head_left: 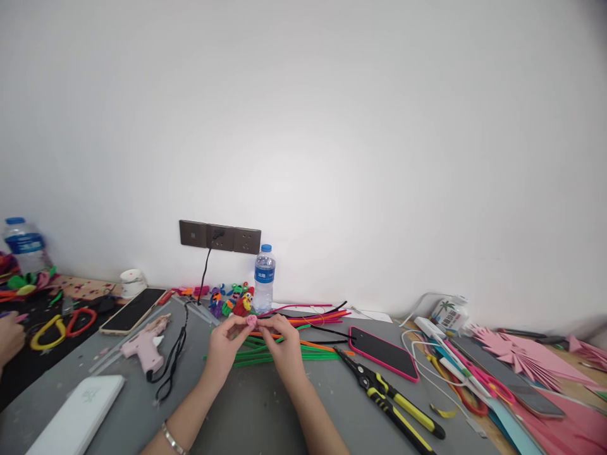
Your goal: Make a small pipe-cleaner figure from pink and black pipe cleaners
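Between my two hands is a small pink coil (251,321), likely of the same fuzzy stems as those behind it. My left hand (226,344) pinches it from the left with thumb and forefinger. From the other side my right hand (283,346) has its fingertips closed on the coil's right edge. Beneath and behind the hands lie green pipe cleaners (308,351), with orange, red and black ones further back. Several colourful pipe-cleaner figures (243,302) stand just beyond the left hand.
Yellow-black pliers (389,395) and a pink-cased phone (384,352) lie at right. A pink glue gun (145,347), its black cord, and a white power bank (78,414) are at left. A water bottle (264,281) stands by the wall. Another person's hand (9,338) shows far left.
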`<control>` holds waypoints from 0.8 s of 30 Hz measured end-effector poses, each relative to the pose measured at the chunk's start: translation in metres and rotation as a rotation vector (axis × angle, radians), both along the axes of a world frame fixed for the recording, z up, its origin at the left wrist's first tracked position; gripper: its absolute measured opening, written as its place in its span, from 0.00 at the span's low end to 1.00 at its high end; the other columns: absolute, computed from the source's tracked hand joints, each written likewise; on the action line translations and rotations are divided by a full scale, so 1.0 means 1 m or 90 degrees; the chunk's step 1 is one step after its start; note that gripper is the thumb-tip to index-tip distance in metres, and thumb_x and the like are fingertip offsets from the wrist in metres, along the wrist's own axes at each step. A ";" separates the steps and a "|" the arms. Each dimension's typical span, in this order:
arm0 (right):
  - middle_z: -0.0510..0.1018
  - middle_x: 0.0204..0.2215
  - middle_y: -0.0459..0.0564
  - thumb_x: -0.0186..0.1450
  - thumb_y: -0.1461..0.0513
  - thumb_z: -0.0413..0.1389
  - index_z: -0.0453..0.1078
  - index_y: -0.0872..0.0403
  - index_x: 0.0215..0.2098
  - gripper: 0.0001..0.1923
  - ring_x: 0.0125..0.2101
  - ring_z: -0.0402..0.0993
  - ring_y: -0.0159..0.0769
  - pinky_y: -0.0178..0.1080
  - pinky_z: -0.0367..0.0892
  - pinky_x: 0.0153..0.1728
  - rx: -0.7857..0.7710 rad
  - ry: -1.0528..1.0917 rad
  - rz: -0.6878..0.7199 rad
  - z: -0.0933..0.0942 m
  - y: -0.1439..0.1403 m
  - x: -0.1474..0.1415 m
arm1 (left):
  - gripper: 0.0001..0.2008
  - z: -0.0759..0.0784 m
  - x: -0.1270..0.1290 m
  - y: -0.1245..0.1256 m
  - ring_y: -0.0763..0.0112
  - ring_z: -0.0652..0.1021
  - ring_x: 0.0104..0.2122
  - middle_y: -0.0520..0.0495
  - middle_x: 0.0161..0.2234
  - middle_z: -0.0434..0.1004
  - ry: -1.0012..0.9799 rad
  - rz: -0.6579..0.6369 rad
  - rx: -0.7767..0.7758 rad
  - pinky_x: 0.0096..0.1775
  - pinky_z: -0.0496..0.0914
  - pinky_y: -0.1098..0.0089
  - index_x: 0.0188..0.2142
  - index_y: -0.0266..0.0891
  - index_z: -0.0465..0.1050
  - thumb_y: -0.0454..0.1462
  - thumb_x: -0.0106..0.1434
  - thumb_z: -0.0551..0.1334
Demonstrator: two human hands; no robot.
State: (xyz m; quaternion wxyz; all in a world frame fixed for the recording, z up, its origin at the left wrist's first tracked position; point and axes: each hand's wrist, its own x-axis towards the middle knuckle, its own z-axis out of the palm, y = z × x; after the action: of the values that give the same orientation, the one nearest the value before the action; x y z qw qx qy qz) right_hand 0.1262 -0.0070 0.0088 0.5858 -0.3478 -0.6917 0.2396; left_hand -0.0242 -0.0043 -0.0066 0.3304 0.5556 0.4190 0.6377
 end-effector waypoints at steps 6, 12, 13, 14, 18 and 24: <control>0.77 0.27 0.50 0.63 0.65 0.55 0.78 0.50 0.35 0.09 0.30 0.70 0.38 0.38 0.66 0.31 -0.002 0.000 0.008 0.001 0.000 0.000 | 0.09 -0.003 -0.001 -0.001 0.64 0.79 0.32 0.48 0.28 0.78 0.027 0.016 0.016 0.38 0.76 0.68 0.28 0.38 0.77 0.43 0.54 0.68; 0.77 0.26 0.49 0.64 0.64 0.55 0.78 0.51 0.35 0.09 0.29 0.70 0.38 0.38 0.65 0.31 0.011 -0.004 0.012 0.003 -0.001 0.000 | 0.11 0.003 0.001 -0.003 0.64 0.79 0.31 0.48 0.27 0.77 0.039 0.038 0.033 0.35 0.76 0.68 0.26 0.38 0.76 0.45 0.53 0.68; 0.77 0.27 0.49 0.64 0.65 0.55 0.78 0.51 0.35 0.09 0.29 0.70 0.38 0.38 0.65 0.31 0.010 -0.004 0.013 0.003 -0.001 0.001 | 0.11 0.003 0.001 -0.003 0.64 0.79 0.31 0.48 0.27 0.77 0.038 0.039 0.034 0.36 0.76 0.68 0.26 0.38 0.76 0.45 0.53 0.68; 0.77 0.27 0.49 0.64 0.65 0.55 0.78 0.51 0.36 0.09 0.30 0.71 0.38 0.38 0.65 0.32 0.009 -0.004 0.015 0.003 -0.001 0.001 | 0.11 0.003 0.001 -0.003 0.64 0.79 0.31 0.48 0.27 0.77 0.039 0.040 0.034 0.36 0.76 0.68 0.26 0.38 0.76 0.44 0.53 0.68; 0.78 0.28 0.50 0.64 0.65 0.55 0.78 0.50 0.36 0.09 0.31 0.72 0.38 0.39 0.66 0.33 0.005 -0.002 0.023 0.004 -0.002 0.001 | 0.10 0.002 0.000 -0.004 0.64 0.78 0.32 0.48 0.28 0.77 0.049 0.037 0.030 0.37 0.76 0.68 0.28 0.39 0.76 0.43 0.55 0.67; 0.79 0.28 0.50 0.64 0.64 0.55 0.78 0.50 0.36 0.09 0.30 0.72 0.38 0.39 0.66 0.32 0.005 -0.001 0.021 0.005 -0.003 0.001 | 0.09 0.003 0.001 -0.004 0.64 0.78 0.31 0.48 0.27 0.76 0.048 0.041 0.034 0.36 0.76 0.68 0.28 0.38 0.77 0.43 0.54 0.67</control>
State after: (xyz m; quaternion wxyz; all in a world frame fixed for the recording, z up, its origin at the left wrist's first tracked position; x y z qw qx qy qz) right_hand 0.1271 -0.0096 0.0139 0.5824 -0.3340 -0.6991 0.2461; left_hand -0.0234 -0.0086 -0.0034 0.2788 0.5741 0.4314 0.6376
